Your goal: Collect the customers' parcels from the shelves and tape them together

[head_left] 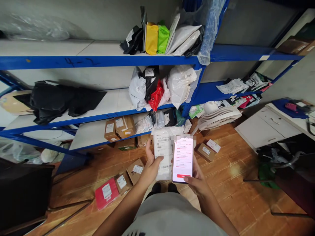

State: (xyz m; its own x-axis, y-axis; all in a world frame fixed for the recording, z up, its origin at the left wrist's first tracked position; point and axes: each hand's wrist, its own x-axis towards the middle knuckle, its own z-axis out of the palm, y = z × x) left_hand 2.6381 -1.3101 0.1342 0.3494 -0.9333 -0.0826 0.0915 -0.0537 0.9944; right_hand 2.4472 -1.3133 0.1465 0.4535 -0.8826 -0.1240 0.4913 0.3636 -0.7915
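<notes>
A white parcel with a printed shipping label is gripped by my left hand, thumb across its front and fingers around the left edge. Beside it, my right hand holds a smartphone upright. The phone's lit screen shows a list of entries and a red bar at the bottom, where my right thumb rests. The phone overlaps the parcel's right side and hides part of it. Both things are in front of my body, above the floor.
Blue shelving ahead carries bagged parcels and cardboard boxes. A white fan stands at the right. On the floor lie a red parcel, a box and several others. Chairs flank both sides; a white desk is at right.
</notes>
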